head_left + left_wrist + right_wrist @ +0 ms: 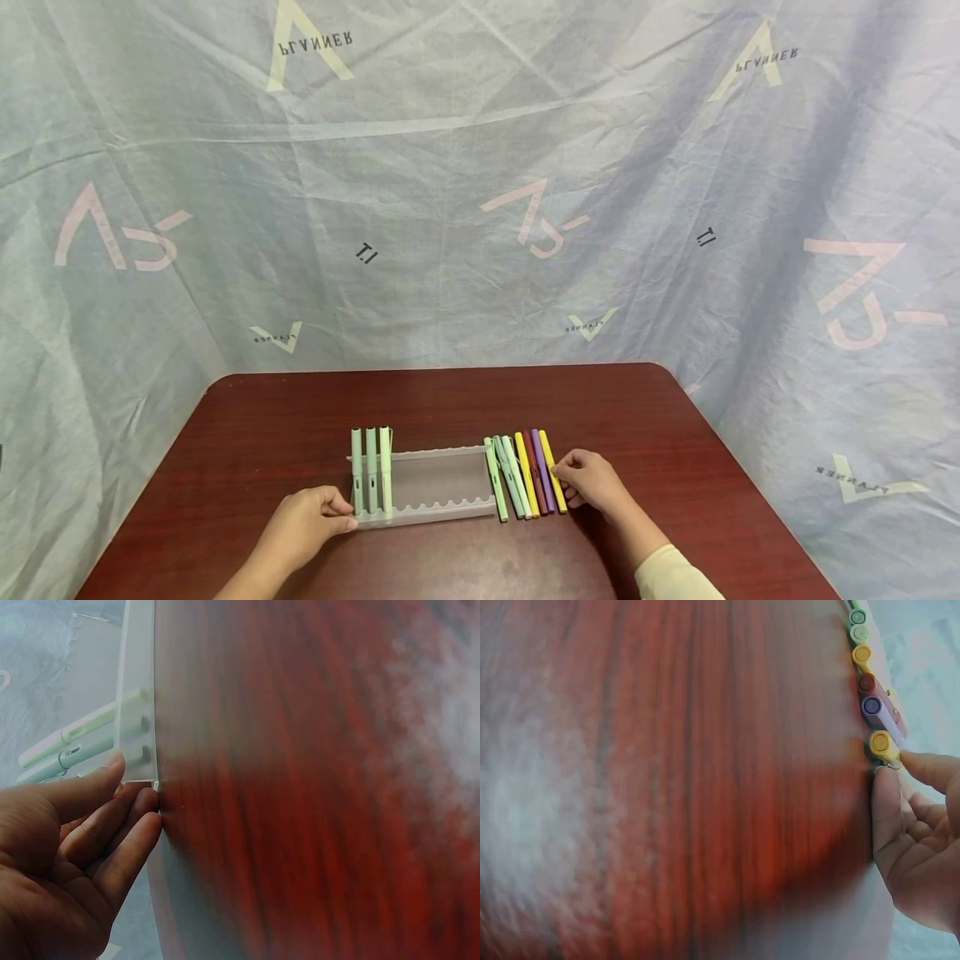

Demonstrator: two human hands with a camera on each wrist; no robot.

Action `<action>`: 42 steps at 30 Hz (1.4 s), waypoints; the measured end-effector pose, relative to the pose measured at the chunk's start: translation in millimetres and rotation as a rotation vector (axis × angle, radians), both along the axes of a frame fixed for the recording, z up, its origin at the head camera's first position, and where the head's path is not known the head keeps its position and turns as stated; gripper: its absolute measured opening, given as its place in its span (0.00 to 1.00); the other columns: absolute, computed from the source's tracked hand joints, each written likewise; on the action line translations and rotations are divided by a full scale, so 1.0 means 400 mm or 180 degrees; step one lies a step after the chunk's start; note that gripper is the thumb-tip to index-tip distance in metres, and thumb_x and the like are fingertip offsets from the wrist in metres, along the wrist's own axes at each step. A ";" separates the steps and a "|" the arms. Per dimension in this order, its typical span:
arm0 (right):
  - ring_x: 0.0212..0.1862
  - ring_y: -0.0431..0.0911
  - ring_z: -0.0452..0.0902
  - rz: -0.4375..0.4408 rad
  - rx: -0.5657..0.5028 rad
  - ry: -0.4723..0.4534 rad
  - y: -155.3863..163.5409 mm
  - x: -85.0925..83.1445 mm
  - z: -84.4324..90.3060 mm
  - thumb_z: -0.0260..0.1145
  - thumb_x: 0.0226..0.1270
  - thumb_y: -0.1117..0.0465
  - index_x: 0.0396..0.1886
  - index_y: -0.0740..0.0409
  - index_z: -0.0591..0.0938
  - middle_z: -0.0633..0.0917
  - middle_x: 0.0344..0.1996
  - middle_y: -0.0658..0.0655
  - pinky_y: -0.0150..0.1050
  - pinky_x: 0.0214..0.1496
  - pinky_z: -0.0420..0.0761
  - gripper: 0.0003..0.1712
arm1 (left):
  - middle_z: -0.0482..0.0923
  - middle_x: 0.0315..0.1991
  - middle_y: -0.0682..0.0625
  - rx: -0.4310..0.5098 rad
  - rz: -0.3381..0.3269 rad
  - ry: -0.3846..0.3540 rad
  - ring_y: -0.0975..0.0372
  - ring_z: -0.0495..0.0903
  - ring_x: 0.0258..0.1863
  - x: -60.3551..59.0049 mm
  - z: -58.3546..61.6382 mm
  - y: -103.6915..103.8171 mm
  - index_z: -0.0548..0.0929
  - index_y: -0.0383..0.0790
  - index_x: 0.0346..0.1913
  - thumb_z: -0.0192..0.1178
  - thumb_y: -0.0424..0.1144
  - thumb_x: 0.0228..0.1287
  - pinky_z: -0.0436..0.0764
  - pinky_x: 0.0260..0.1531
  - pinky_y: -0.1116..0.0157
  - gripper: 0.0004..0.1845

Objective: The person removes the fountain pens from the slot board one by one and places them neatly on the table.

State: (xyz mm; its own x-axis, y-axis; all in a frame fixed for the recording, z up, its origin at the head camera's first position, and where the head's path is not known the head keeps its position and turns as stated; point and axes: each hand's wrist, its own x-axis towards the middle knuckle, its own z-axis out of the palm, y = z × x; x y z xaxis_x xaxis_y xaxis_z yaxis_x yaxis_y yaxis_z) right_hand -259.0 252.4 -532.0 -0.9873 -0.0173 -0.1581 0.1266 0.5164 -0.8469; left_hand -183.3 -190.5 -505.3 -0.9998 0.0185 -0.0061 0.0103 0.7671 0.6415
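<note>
A clear plastic pen rack (442, 506) with notched edges lies on the table. Three capped pens sit side by side at its left end: two grey-green ones (371, 471) and a pale green one (386, 471). My left hand (300, 523) holds the rack's near left corner between thumb and fingers; in the left wrist view the thumb (97, 782) lies against the rack's end. Right of the rack is a row of several loose pens, green, yellow, dark red and purple (543, 471). At the row's right end, my right hand (595, 481) pinches the outermost yellow pen (882, 744) with its fingertips.
The dark red wooden table (442, 400) has rounded far corners. A pale printed cloth (442, 208) hangs around its back and sides. The nearest loose green pen (495, 483) lies right against the rack's right end.
</note>
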 end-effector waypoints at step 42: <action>0.36 0.42 0.84 0.1608 -0.0214 0.0527 -0.444 0.038 0.095 0.66 0.68 0.48 0.47 0.57 0.86 0.88 0.36 0.50 0.34 0.37 0.82 0.19 | 0.85 0.27 0.62 0.0029 -0.0001 0.0019 0.67 0.82 0.31 0.000 -0.001 -0.001 0.82 0.53 0.26 0.76 0.43 0.48 0.79 0.33 0.63 0.10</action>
